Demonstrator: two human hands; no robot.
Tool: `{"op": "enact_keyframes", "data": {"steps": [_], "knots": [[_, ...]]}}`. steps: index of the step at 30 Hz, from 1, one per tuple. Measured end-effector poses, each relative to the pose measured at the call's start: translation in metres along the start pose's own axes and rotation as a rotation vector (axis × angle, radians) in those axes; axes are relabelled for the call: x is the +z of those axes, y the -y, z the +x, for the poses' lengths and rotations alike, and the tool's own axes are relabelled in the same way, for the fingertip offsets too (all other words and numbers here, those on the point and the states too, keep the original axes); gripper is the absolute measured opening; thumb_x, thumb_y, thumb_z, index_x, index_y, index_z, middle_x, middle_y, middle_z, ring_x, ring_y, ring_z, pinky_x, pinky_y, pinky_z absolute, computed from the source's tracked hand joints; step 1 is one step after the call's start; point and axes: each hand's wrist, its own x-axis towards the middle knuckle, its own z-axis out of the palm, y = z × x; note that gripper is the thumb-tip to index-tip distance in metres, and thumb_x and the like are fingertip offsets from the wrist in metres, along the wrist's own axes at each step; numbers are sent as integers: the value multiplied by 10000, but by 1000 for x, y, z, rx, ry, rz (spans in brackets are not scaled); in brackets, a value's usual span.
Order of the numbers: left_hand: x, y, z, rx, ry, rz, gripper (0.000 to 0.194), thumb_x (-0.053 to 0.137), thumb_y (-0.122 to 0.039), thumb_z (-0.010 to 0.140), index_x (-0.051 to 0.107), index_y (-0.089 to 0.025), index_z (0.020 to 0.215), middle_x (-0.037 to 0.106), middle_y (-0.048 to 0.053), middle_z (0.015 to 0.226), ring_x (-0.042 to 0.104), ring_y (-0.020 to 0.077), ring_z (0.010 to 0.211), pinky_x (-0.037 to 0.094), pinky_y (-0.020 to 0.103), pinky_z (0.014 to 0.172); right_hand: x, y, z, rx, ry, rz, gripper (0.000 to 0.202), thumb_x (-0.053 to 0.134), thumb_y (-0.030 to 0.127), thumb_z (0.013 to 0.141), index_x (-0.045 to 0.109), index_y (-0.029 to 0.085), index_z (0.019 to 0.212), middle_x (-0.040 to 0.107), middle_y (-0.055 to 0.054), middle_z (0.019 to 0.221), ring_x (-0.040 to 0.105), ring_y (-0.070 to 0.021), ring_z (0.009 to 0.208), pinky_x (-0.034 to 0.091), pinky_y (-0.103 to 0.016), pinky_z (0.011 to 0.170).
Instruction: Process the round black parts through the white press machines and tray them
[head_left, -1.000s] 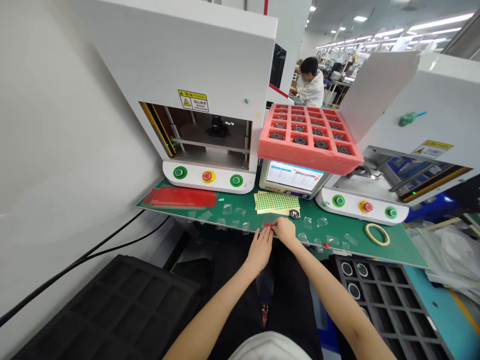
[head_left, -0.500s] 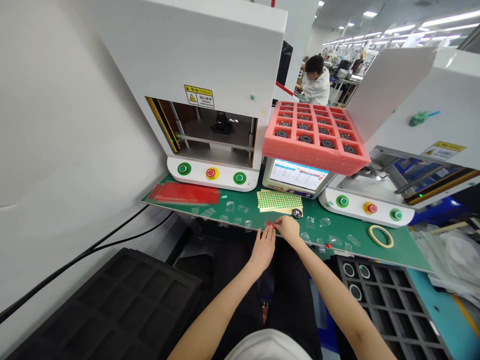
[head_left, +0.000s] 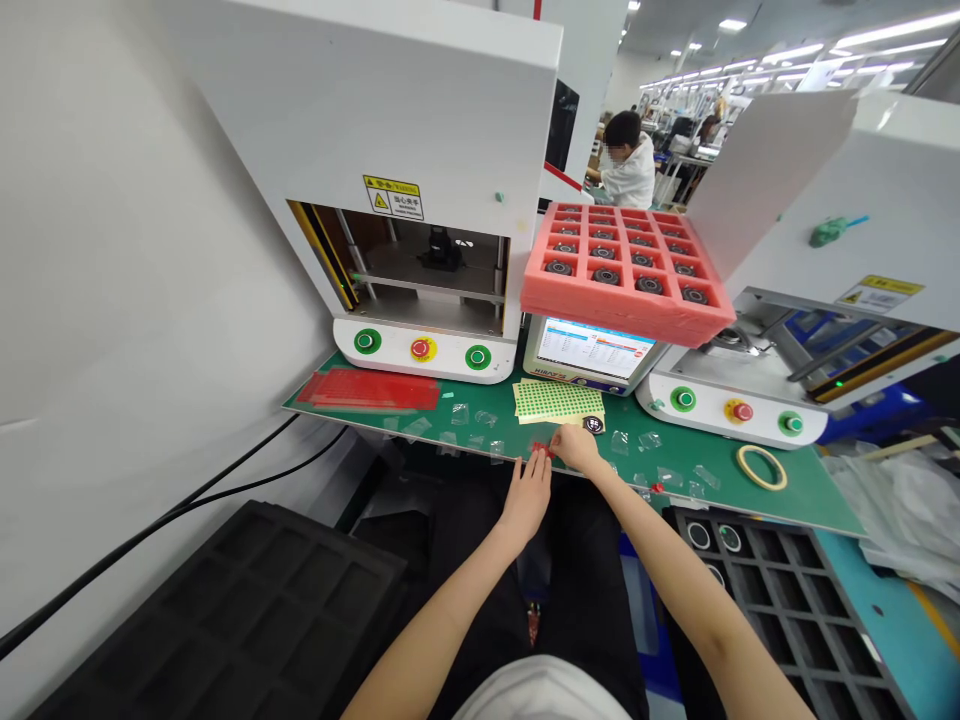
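At the front edge of the green work mat (head_left: 420, 412) lies a small piece of red film (head_left: 538, 447). My left hand (head_left: 528, 492) rests its outstretched fingertips on the near side of this film. From the right, my right hand (head_left: 576, 449) pinches at the film's right end, its thumb and forefinger together; the exact grip is too small to make out. Just behind my right hand sits a round black part (head_left: 592, 425) with white marks. It touches a yellow sheet of green dots (head_left: 559, 400).
Red film strips (head_left: 367, 389) lie at left, with clear film scraps (head_left: 619, 443) scattered along the mat. A tape roll (head_left: 761, 468) lies at right. Two white presses (head_left: 420, 350) flank a monitor (head_left: 589, 350) under a pink foam tray (head_left: 630, 310). Black trays (head_left: 780, 600) stand lower down.
My right hand has shifted very slightly at the red film's right end. My left hand stays in place on the film. The camera view has tilted a little.
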Motion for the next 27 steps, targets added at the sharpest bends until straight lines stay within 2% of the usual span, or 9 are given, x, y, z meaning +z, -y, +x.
{"op": "enact_keyframes", "data": {"steps": [5, 10, 13, 16, 21, 24, 27], "knots": [[3, 0, 0, -5, -11, -1, 583, 360, -20, 848, 392, -27, 1430, 336, 223, 1516, 312, 289, 1422, 320, 509, 1129, 7, -6, -2, -35, -27, 26, 245, 580, 336, 934, 618, 159, 1099, 639, -70, 1131, 630, -200, 1000, 532, -414, 873], [6, 0, 1, -2, -18, -16, 629, 371, -30, 843, 338, -79, 1469, 345, 219, 1512, 297, 289, 1430, 323, 547, 1112, 3, -11, 0, -57, -26, 88, 250, 591, 331, 928, 616, 152, 1100, 642, -68, 1121, 634, -199, 989, 538, -413, 862], [5, 0, 1, 3, -12, -39, 626, 379, -29, 838, 342, -55, 1462, 325, 237, 1515, 287, 301, 1432, 311, 552, 1117, 1, -11, 0, -58, -46, 119, 237, 593, 326, 927, 622, 158, 1091, 642, -67, 1124, 633, -198, 991, 536, -411, 866], [1, 0, 0, -2, -3, -77, 606, 384, -21, 832, 365, -12, 1437, 300, 254, 1520, 270, 311, 1436, 292, 546, 1129, 1, -11, -1, -55, -92, 158, 227, 593, 328, 926, 627, 156, 1071, 649, -64, 1103, 637, -192, 972, 538, -406, 860], [-4, 0, 1, -24, -1, -193, 597, 389, 0, 819, 396, -19, 1416, 317, 252, 1513, 287, 313, 1429, 275, 564, 1132, -5, -12, -9, -83, -231, 288, 203, 591, 333, 928, 643, 142, 975, 674, -41, 981, 651, -169, 888, 544, -383, 820], [-16, 4, 1, -33, -30, -299, 577, 477, -29, 795, 449, -21, 1371, 393, 260, 1473, 351, 330, 1398, 294, 569, 1123, -13, -12, -29, -167, -330, 417, 161, 602, 281, 910, 656, 139, 859, 692, -23, 833, 661, -149, 770, 549, -334, 763], [-46, 10, -11, -44, -113, -430, 563, 543, -76, 806, 460, -80, 1363, 485, 204, 1429, 441, 275, 1349, 364, 476, 1117, -21, -7, -69, -305, -435, 564, 137, 593, 240, 868, 672, 158, 791, 712, -29, 776, 670, -152, 728, 547, -284, 732]]}}
